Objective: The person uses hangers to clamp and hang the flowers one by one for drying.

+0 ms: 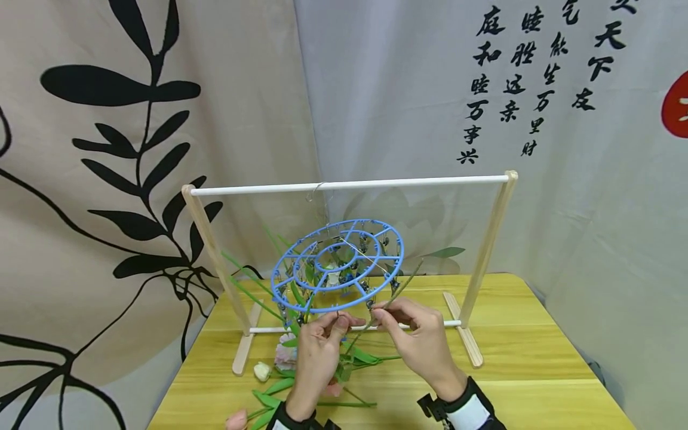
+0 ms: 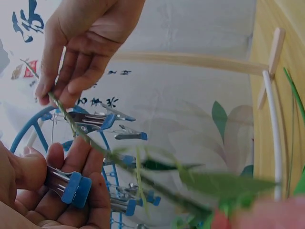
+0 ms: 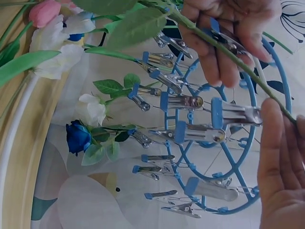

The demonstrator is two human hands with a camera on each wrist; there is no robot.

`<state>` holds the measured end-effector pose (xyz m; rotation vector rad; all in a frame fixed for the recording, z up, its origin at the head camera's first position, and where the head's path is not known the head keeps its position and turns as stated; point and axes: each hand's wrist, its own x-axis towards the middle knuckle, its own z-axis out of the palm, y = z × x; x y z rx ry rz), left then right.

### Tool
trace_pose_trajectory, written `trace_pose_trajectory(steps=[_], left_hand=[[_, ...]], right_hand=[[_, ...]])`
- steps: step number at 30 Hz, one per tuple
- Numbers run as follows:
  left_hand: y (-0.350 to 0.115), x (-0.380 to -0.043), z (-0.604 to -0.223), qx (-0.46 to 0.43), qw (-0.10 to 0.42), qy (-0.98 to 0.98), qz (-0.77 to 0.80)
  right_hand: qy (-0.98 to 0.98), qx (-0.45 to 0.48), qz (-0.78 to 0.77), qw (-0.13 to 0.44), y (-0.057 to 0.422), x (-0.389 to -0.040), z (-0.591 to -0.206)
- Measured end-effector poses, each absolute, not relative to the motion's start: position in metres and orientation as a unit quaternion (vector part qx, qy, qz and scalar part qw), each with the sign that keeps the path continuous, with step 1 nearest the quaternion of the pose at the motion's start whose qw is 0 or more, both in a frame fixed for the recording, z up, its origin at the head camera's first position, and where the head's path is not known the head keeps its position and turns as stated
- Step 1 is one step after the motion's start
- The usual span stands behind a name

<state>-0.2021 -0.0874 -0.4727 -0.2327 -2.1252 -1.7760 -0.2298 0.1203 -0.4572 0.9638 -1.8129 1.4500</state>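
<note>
A blue round clip hanger (image 1: 279, 263) hangs tilted by its hook from the white rail, with metal clips (image 3: 233, 112) all round it. My left hand (image 1: 319, 352) is under its near rim, pinching a blue-tipped clip (image 2: 69, 186) between thumb and fingers. Just to the right, my right hand (image 1: 421, 337) pinches a flower stem (image 2: 95, 145) between thumb and fingertips. That stem slants down across the left fingers, its bare end up and its green leaf (image 3: 138, 31) lower down. A white rose (image 3: 90, 109) and a blue rose (image 3: 77, 138) hang head-down among the clips.
A wooden stand (image 1: 491, 245) with a white top rail (image 1: 419, 183) frames the hanger, its feet on the yellow table (image 1: 537, 358). Around the left forearm lie a white tulip (image 1: 262, 371), a pink tulip (image 1: 236, 420) and green leaves. A printed curtain (image 1: 403, 89) hangs behind.
</note>
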Motion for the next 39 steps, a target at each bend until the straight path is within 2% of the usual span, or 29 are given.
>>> trace_pose_trajectory(steps=[11, 22, 39], left_hand=[[-0.088, -0.202, -0.472, -0.077, 0.175, -0.748, -0.636], [-0.087, -0.202, -0.47, -0.076, 0.181, -0.744, -0.638], [-0.089, -0.201, -0.471, -0.07, 0.178, -0.736, -0.649]], right_hand=[[-0.653, 0.359, 0.561, 0.36, 0.127, -0.231, -0.452], [-0.663, 0.358, 0.569, 0.329, 0.114, -0.231, -0.468], [-0.66, 0.36, 0.582, 0.308, 0.107, -0.23, -0.471]])
